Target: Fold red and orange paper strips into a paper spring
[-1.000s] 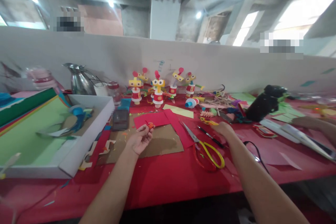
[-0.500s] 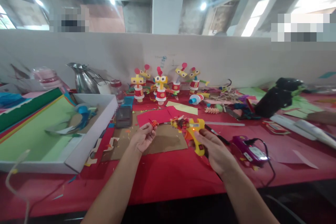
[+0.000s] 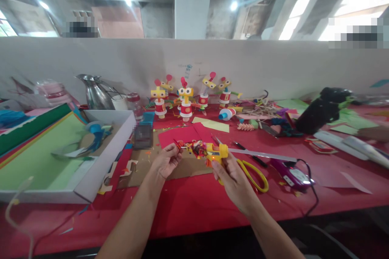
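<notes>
My left hand (image 3: 167,160) is closed, its fingertips pinching a small red paper piece (image 3: 180,144). My right hand (image 3: 232,176) wraps round a yellow hot glue gun (image 3: 216,151) with an orange light lit on its side. Bits of coloured scrap cling around the front of the gun, and its nozzle points left, at or very near the red piece; contact is hard to make out. A long clear glue stick (image 3: 264,154) sticks out of the gun's back. Beneath both hands lies a brown cardboard sheet (image 3: 185,169) with red paper (image 3: 179,134) on it.
Several paper-cup figures (image 3: 186,109) stand by the back partition. At left is a white box (image 3: 106,158) of coloured paper. Yellow-handled scissors (image 3: 258,184), a black pen (image 3: 251,154) and a purple power strip (image 3: 293,176) with a black cable lie to the right.
My right hand has brought the glue gun left and levelled it, so its nozzle is at the red piece. The scissors' yellow handle now shows beside my right hand.
</notes>
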The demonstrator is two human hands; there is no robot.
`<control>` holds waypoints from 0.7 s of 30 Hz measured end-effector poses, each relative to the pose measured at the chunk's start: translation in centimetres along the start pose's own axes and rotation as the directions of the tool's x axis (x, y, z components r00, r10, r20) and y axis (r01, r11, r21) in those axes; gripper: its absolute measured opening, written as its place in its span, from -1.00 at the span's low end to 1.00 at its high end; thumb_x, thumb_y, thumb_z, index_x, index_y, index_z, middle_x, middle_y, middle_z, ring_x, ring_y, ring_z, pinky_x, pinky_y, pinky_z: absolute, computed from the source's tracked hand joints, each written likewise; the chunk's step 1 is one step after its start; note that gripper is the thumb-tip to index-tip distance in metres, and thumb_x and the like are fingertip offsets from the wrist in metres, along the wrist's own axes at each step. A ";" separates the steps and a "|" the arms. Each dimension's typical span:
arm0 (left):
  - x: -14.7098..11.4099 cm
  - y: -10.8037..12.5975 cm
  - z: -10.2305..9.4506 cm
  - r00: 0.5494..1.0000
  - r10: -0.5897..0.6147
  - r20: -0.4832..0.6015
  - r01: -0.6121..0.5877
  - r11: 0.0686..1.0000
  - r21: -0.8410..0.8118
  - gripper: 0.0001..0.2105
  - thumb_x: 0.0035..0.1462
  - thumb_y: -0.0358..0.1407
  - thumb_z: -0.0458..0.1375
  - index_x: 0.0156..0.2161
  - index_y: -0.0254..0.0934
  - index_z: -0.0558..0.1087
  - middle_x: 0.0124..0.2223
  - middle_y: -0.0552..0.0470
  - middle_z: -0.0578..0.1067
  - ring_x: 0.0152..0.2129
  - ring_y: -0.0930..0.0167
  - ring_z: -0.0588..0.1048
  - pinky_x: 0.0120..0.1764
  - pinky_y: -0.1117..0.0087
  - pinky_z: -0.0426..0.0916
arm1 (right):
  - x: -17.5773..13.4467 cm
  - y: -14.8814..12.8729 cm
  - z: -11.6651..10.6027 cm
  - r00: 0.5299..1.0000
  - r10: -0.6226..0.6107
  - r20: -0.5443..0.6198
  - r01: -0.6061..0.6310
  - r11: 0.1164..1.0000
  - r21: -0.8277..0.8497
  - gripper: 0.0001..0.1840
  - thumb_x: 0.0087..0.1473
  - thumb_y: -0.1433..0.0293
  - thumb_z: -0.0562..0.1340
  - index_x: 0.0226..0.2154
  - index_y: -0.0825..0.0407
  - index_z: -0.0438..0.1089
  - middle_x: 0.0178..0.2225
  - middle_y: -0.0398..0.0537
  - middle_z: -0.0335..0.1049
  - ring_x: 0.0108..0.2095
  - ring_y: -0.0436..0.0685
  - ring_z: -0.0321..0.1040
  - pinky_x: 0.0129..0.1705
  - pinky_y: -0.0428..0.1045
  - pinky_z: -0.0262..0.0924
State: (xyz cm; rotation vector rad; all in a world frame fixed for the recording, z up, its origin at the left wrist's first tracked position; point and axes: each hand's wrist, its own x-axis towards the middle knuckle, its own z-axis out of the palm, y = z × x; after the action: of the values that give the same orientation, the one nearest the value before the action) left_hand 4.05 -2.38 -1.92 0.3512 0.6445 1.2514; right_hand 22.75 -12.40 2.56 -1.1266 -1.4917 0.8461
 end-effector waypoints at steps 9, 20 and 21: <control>-0.3 0.0 0.2 1.000 -0.002 0.028 0.002 1.000 0.031 -0.84 -0.16 -0.63 0.22 -0.52 -0.37 0.38 -0.53 0.05 0.44 -0.53 0.48 0.48 -0.56 0.60 0.34 | 0.0 -0.3 0.3 0.999 -0.041 -0.023 0.039 0.995 -0.091 -0.84 0.17 0.23 0.03 -0.31 -0.02 0.16 -0.54 -0.20 0.10 -0.55 0.00 0.08 -0.47 -0.11 0.13; 0.1 -0.2 -0.4 0.998 -0.004 0.066 0.003 1.000 0.013 -0.83 -0.22 -0.60 0.27 -0.50 -0.36 0.41 -0.55 0.07 0.45 -0.58 0.51 0.45 -0.53 0.58 0.37 | -0.7 0.0 0.5 0.993 -0.103 -0.056 0.086 0.961 -0.262 -0.80 0.16 0.24 0.06 -0.21 -0.01 0.23 -0.47 -0.12 0.29 -0.46 0.04 0.28 -0.37 -0.08 0.22; 0.1 -0.2 -0.5 0.998 -0.004 0.069 0.003 1.000 0.015 -0.83 -0.22 -0.60 0.27 -0.50 -0.36 0.41 -0.54 0.08 0.45 -0.59 0.52 0.45 -0.53 0.58 0.37 | -0.7 -0.1 0.5 0.992 -0.112 -0.057 0.091 0.955 -0.281 -0.80 0.16 0.24 0.06 -0.22 0.00 0.24 -0.44 -0.10 0.32 -0.43 0.06 0.32 -0.35 -0.07 0.23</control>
State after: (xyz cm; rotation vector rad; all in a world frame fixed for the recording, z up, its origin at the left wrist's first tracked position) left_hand 3.95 -2.36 -2.47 0.4041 0.5956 1.2268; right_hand 22.30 -13.07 2.31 -1.2586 -1.6273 0.5293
